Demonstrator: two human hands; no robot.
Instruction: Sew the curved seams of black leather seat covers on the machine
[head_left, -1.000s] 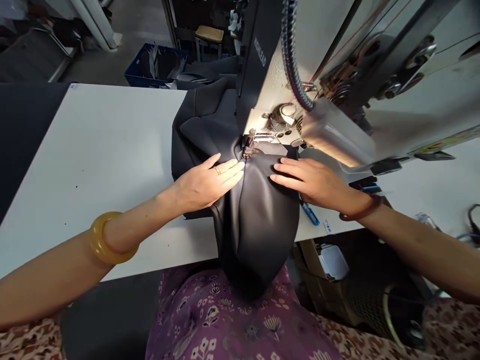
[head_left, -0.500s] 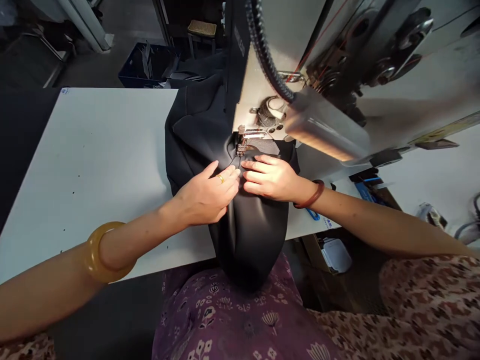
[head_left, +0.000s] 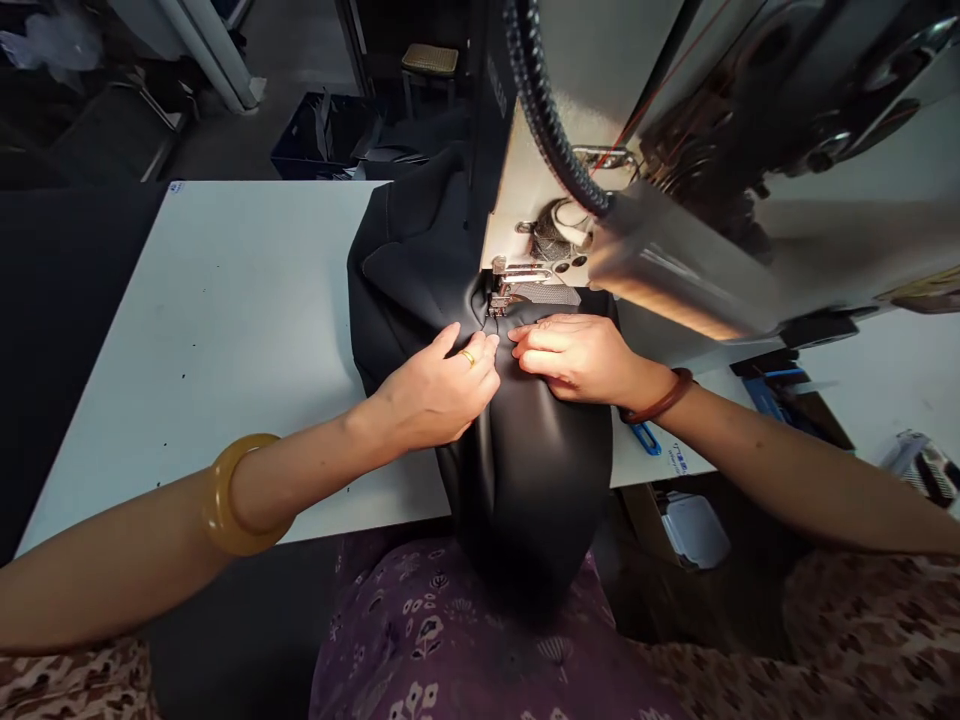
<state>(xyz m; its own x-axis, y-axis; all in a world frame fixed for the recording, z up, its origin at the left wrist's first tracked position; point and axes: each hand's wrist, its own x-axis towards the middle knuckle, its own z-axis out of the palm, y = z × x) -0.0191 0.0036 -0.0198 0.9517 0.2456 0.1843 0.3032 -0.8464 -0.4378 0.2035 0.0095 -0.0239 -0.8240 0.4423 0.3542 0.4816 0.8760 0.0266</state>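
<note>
A black fabric piece (head_left: 525, 470) lies under the presser foot (head_left: 498, 295) of a sewing machine (head_left: 675, 180) and hangs over the table's front edge onto my lap. My left hand (head_left: 439, 385), with a gold ring, rests on the fabric just in front of the foot, fingers curled and pressed together on the cloth. My right hand (head_left: 574, 355) lies beside it on the right, fingers bent and pinching the fabric close to the foot. The two hands nearly touch.
The white table (head_left: 225, 330) extends to the left. A blue crate (head_left: 322, 135) and a stool (head_left: 429, 62) stand beyond its far edge. Blue clips (head_left: 645, 437) and small tools (head_left: 772, 385) lie to the right. A box (head_left: 694, 530) sits below the table.
My right hand moved left from a flat spread on the fabric to a bent-finger hold next to my left hand. My left fingers curled in. The view shifted slightly.
</note>
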